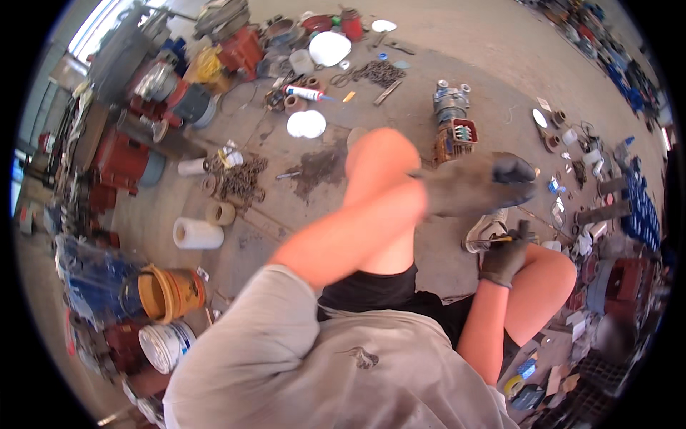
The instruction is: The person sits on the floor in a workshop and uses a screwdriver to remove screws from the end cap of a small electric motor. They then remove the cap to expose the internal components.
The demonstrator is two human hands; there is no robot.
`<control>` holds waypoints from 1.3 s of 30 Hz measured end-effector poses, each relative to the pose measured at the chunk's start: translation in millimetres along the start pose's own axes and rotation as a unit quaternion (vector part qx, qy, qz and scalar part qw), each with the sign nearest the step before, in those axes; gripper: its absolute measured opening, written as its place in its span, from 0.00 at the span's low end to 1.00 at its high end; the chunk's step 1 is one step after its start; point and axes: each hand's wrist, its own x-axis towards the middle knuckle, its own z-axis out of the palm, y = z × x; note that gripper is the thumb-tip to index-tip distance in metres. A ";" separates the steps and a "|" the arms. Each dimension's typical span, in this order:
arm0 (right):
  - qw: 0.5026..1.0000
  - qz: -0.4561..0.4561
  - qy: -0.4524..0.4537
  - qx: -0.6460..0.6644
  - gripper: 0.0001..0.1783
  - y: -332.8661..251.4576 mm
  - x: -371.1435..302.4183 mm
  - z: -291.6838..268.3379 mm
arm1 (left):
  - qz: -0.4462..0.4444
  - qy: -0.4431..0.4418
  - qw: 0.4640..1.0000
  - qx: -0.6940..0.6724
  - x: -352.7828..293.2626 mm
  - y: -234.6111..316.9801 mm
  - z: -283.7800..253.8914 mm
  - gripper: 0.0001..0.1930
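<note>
My left arm reaches across to the right over my knee. My left hand (479,187), in a dark work glove, is blurred at the wrist; its fingers look bent together, and what they hold, if anything, is hidden. Just beyond it on the floor lies a rusty, grey-blue electric motor (451,107) with an open red terminal box (464,131) showing pale wires. My right hand (504,262), also gloved, rests by my right knee, closed around a thin yellowish rod (493,239). The rod's far end is too small to tell. My shoe (486,232) shows beside that hand.
Chains (241,177) and a white roll (198,233) lie on the floor to the left. A yellow bucket (170,293) and a white bucket (166,346) stand nearer me. Farther off are a sealant tube (304,93) and motors (128,159). Blue parts (641,204) line the right.
</note>
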 end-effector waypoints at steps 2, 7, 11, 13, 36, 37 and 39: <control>0.998 -0.055 0.013 -0.032 0.20 -39.5 -29.0 27.4 | -0.073 0.007 0.983 -0.169 -68.5 20.6 -46.0 0.26; 0.992 -0.123 0.009 -0.017 0.21 -79.3 -44.5 56.5 | -0.058 0.352 0.928 -0.111 -230.7 -7.0 -119.2 0.25; 0.985 -0.099 -0.142 -0.023 0.22 -92.0 -30.6 18.8 | -0.193 0.525 0.828 -0.051 -357.0 -93.5 -108.4 0.21; 0.956 -0.042 -0.288 0.046 0.22 -105.3 -27.0 4.4 | -0.346 0.487 0.802 -0.002 -415.6 -133.5 -89.0 0.21; 0.975 -0.112 -0.191 -0.019 0.13 -263.9 23.4 80.0 | -0.770 0.404 0.494 -0.015 -620.3 -361.5 -9.5 0.55; 0.978 -0.100 -0.180 -0.018 0.14 -266.7 21.4 69.0 | -0.765 0.406 0.499 -0.005 -616.9 -365.9 -14.6 0.54; 0.958 -0.017 -0.287 0.010 0.10 -276.7 21.5 61.2 | -0.744 0.421 0.520 -0.012 -617.5 -376.4 0.7 0.53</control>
